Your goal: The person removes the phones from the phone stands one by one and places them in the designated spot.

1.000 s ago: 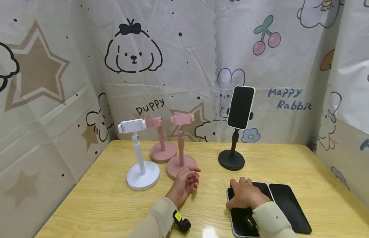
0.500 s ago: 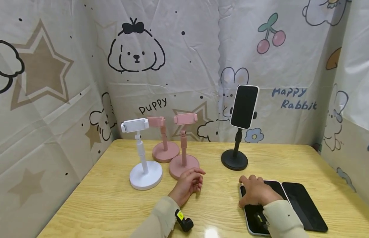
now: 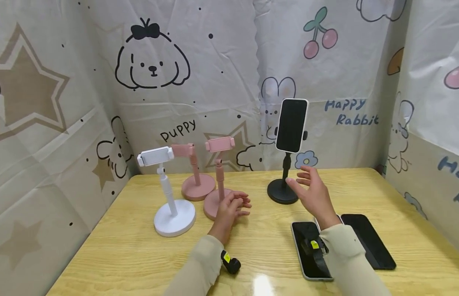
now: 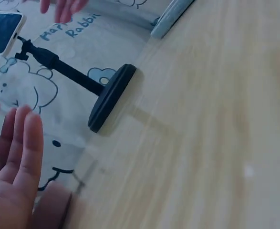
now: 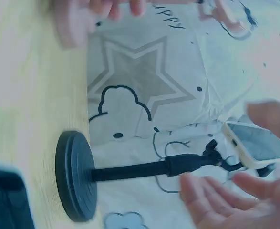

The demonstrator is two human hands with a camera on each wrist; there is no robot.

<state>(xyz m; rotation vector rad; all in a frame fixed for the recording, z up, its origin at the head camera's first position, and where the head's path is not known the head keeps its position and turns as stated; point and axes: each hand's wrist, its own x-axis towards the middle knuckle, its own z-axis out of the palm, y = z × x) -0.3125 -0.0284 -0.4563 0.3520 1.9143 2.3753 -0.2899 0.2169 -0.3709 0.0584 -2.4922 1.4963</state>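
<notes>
My right hand (image 3: 312, 195) is raised with fingers spread in front of the black phone stand (image 3: 283, 191), thumb overlapping its pole in the head view; nothing is in it. A white-edged phone (image 3: 291, 125) is clamped upright in that stand. My left hand (image 3: 231, 211) is relaxed, fingers loosely bent, in front of the nearer pink phone stand (image 3: 212, 204), whose base it partly covers. In the left wrist view the black stand's base (image 4: 112, 98) stands beyond my left fingers (image 4: 32, 138). The right wrist view shows my right fingers (image 5: 197, 195) close to the stand's pole.
A white phone stand (image 3: 175, 218) and another pink stand (image 3: 198, 187) are at the left. Below my right forearm a light-edged phone (image 3: 307, 263) and a dark phone (image 3: 374, 242) lie flat, a third mostly hidden between them. Printed cloth (image 3: 229, 94) surrounds the table.
My right hand has lifted off the flat phones and moved forward and up to the black stand, its fingers opening. The left hand has shifted slightly forward, its fingers looser.
</notes>
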